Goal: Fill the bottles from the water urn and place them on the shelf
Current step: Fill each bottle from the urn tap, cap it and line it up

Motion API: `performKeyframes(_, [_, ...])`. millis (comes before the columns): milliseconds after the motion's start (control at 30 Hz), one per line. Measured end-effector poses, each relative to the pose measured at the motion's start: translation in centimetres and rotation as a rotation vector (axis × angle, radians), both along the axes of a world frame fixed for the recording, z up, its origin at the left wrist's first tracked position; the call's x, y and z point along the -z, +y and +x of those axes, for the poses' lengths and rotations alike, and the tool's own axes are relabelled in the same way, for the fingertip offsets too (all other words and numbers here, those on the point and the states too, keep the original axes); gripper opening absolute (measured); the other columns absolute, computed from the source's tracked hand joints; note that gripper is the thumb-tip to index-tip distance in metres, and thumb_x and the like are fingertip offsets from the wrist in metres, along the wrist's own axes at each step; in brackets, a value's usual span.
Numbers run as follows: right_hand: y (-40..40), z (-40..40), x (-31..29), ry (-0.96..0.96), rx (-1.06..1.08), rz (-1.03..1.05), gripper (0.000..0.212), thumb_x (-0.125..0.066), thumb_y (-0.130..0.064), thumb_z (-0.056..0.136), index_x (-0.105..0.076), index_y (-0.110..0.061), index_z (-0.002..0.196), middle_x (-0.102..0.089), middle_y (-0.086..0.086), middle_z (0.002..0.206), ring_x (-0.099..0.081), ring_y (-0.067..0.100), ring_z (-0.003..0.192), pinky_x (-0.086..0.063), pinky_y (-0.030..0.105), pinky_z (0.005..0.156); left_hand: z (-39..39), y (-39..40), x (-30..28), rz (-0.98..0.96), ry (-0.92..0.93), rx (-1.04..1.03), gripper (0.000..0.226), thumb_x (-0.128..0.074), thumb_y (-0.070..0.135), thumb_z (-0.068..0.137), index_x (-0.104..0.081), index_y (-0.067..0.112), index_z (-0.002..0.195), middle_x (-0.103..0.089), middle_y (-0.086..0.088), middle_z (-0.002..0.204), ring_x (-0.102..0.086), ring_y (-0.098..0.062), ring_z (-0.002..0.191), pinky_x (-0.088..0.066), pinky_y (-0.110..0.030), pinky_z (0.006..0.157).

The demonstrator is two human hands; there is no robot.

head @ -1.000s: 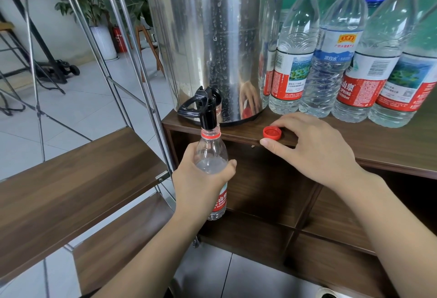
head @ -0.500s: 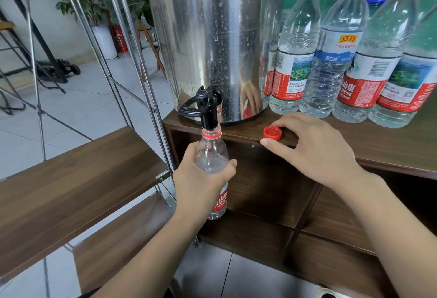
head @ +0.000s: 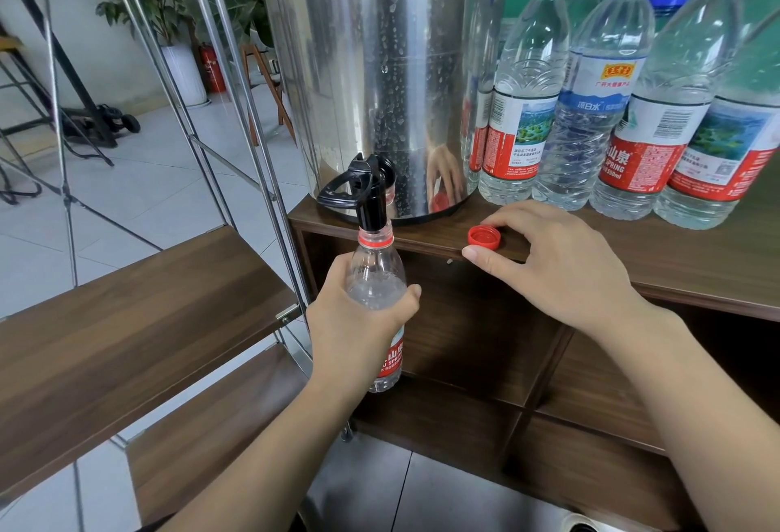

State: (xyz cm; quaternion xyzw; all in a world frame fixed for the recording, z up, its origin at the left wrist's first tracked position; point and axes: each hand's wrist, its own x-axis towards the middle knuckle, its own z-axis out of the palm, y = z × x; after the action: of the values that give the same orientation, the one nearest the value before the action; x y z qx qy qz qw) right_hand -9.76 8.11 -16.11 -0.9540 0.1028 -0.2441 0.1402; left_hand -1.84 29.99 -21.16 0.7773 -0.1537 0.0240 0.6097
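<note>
The left hand (head: 363,320) is wrapping its fingers round the middle of the open bottle (head: 377,278) and holding it upright, its long axis running straight up so that the mouth is sitting right under the black spout (head: 373,206) of the water urn (head: 380,67). The bottle is hanging in front of the counter (head: 696,261) edge, below the counter top, with water showing up to about its shoulder, so it looks close to full.

The red cap (head: 484,236) is lying on the near edge of the counter, just to the right of the bottle's neck and roughly level with it. The right hand (head: 553,261) is resting there with relaxed fingers curving loosely about the cap; the thumb tip is lying just near of the cap, and I cannot tell whether any finger is pinching it.

The wooden shelf (head: 126,320) is lying to the left of the bottle and at about the left hand's height, so the left hand is the nearer one for placing. Capped bottles (head: 591,109) are standing at the far right.
</note>
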Motion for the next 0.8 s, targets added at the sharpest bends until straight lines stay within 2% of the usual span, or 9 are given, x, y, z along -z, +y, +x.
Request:
performKeyframes(500, [-0.03, 0.11, 0.03, 0.010, 0.004, -0.015, 0.053, -0.048, -0.075, 0.087, -0.066, -0.035, 0.117, -0.063, -0.017, 0.121, -0.056, 0.013, 0.115, -0.046, 0.034, 0.089, 0.05, 0.04, 0.06, -0.022, 0.014, 0.007, 0.048, -0.092, 0.036, 0.074, -0.063, 0.036, 0.112, -0.072, 0.013, 0.105, -0.070, -0.009, 0.101, -0.060, -0.041, 0.093])
performKeyframes(800, [0.01, 0.06, 0.00, 0.002, 0.002, -0.009, 0.052, -0.051, -0.073, 0.087, -0.067, -0.034, 0.116, -0.063, -0.017, 0.119, -0.056, 0.012, 0.114, -0.045, 0.033, 0.089, -0.04, 0.04, 0.02, -0.018, 0.011, 0.006, 0.047, -0.091, 0.036, 0.073, -0.062, 0.036, 0.111, -0.071, 0.015, 0.102, -0.069, -0.005, 0.098, -0.056, -0.026, 0.084])
